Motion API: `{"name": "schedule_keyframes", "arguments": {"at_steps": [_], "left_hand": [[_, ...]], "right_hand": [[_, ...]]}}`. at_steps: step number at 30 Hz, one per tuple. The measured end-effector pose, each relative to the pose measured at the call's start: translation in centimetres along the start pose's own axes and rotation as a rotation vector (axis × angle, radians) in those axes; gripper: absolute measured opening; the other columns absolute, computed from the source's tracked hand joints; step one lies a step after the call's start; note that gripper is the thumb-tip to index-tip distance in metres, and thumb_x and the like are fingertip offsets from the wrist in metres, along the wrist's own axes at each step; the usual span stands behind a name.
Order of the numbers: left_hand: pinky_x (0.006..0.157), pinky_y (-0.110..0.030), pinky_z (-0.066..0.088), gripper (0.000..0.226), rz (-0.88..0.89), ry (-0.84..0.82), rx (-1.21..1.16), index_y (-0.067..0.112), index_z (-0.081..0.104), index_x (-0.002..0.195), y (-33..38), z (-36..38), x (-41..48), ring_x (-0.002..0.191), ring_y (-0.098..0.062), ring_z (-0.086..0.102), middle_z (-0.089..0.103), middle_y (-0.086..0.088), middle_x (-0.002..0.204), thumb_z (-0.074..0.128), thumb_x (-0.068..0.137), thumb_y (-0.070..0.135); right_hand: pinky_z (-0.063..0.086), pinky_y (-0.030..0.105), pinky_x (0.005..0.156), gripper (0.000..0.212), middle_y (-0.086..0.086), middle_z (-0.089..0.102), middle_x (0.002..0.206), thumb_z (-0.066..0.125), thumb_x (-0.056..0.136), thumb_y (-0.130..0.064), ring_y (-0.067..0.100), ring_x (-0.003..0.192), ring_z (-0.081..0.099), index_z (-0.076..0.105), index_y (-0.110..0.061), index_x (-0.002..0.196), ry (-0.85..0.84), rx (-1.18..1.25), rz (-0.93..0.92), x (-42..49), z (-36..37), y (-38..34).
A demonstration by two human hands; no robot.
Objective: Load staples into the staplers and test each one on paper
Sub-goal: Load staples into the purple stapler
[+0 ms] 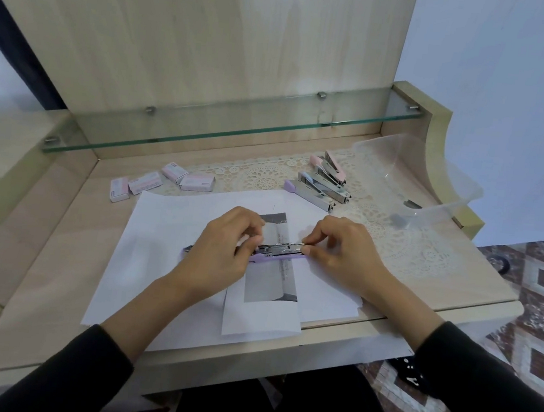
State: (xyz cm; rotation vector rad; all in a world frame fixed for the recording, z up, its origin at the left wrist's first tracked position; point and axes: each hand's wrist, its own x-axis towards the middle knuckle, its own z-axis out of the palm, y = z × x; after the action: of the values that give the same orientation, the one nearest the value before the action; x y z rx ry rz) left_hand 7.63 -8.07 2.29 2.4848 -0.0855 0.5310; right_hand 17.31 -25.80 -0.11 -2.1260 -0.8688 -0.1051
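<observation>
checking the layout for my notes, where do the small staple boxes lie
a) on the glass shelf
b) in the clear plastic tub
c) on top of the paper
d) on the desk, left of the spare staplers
d: the staple boxes lie on the wooden desk at the back left, with the spare staplers to their right on the lace mat.

Long black sleeves on both arms, cuffs mid-forearm; dark trousers below.
</observation>
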Motion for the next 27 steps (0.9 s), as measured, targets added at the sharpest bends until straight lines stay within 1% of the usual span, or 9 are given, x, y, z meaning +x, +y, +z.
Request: {"name": "schedule_keyframes", "arguments": {"at_steps": [2,3,7,9,11,16,19,22,27], "left_hand": [[0.071,-0.003,0.042,0.003,-0.017,-0.003,0.066,0.011,0.058,0.087,-0.2,-0.5,-0.4,0.085,-0.008,0.057,0.061,0.001,0.102,0.058,0.086,0.008],[0.07,-0.004,0.043,0.006,-0.053,-0.011,0.062,0.014,0.059,0.091,-0.2,-0.7,-0.5,0.087,-0.009,0.059,0.062,0.003,0.102,0.061,0.085,0.011],[0.085,-0.029,0.048,0.034,-0.199,-0.14,0.155,0.023,0.059,0.11,-0.2,-0.5,-0.7,0.094,-0.01,0.058,0.064,0.008,0.103,0.068,0.079,0.035],[0.084,-0.036,0.047,0.028,-0.2,-0.156,0.228,0.022,0.065,0.104,-0.2,-0.3,-0.5,0.094,-0.014,0.056,0.065,0.005,0.101,0.066,0.08,0.036],[0.08,-0.04,0.048,0.022,-0.212,-0.145,0.198,0.02,0.069,0.097,-0.2,-0.3,-0.2,0.09,-0.016,0.056,0.067,0.002,0.096,0.069,0.079,0.033],[0.076,-0.038,0.049,0.022,-0.262,-0.145,0.056,0.016,0.073,0.088,0.2,-0.3,0.2,0.078,-0.015,0.058,0.069,0.001,0.086,0.077,0.07,0.027],[0.076,-0.038,0.049,0.022,-0.264,-0.143,0.047,0.015,0.073,0.087,0.1,-0.3,0.1,0.078,-0.016,0.058,0.069,0.002,0.085,0.078,0.07,0.028],[0.075,-0.036,0.049,0.019,-0.263,-0.143,0.068,0.017,0.072,0.084,0.1,-0.2,0.1,0.078,-0.015,0.058,0.069,0.003,0.087,0.077,0.07,0.029],[0.074,-0.031,0.049,0.022,-0.264,-0.141,0.106,0.018,0.071,0.088,0.1,-0.1,0.1,0.077,-0.013,0.057,0.069,0.004,0.09,0.076,0.072,0.031]], "right_hand": [[0.032,0.016,0.065,0.006,-0.023,0.053,0.065,0.074,0.071,-0.011,0.018,0.066,0.049,0.068,-0.013,0.069,0.012,0.009,0.004,-0.1,0.0,0.0],[0.032,0.017,0.065,0.006,-0.024,0.052,0.065,0.074,0.071,-0.011,0.018,0.066,0.049,0.068,-0.013,0.069,0.014,0.013,0.007,-0.1,0.0,0.0],[0.035,0.026,0.065,0.009,-0.022,0.056,0.067,0.075,0.07,-0.013,0.017,0.067,0.049,0.069,-0.019,0.071,-0.002,0.055,0.056,-0.2,0.0,-0.1],[0.037,0.024,0.063,0.017,-0.013,0.06,0.068,0.075,0.069,-0.012,0.013,0.064,0.049,0.066,-0.026,0.073,-0.003,0.107,0.1,-0.2,-0.2,-0.2],[0.036,0.019,0.059,0.019,-0.008,0.061,0.07,0.075,0.069,-0.009,0.01,0.061,0.047,0.068,-0.025,0.074,-0.012,0.146,0.123,-0.2,-0.4,-0.3],[0.04,0.015,0.066,0.015,-0.003,0.065,0.08,0.071,0.073,-0.004,0.018,0.076,0.057,0.075,-0.018,0.075,-0.038,0.175,0.097,-0.4,-1.1,-0.7],[0.043,0.024,0.077,0.014,-0.005,0.062,0.087,0.071,0.075,-0.009,0.019,0.086,0.058,0.076,-0.021,0.08,-0.077,0.104,0.079,-0.5,-1.3,-0.8],[0.038,0.026,0.085,0.015,-0.002,0.062,0.106,0.069,0.078,-0.013,0.016,0.094,0.055,0.075,-0.025,0.086,-0.114,-0.027,0.041,-0.5,-1.4,-0.6],[0.03,0.021,0.083,0.026,-0.002,0.057,0.122,0.062,0.08,-0.008,0.011,0.099,0.046,0.073,-0.025,0.095,-0.183,-0.076,0.028,-0.6,-0.9,-1.7]]}}
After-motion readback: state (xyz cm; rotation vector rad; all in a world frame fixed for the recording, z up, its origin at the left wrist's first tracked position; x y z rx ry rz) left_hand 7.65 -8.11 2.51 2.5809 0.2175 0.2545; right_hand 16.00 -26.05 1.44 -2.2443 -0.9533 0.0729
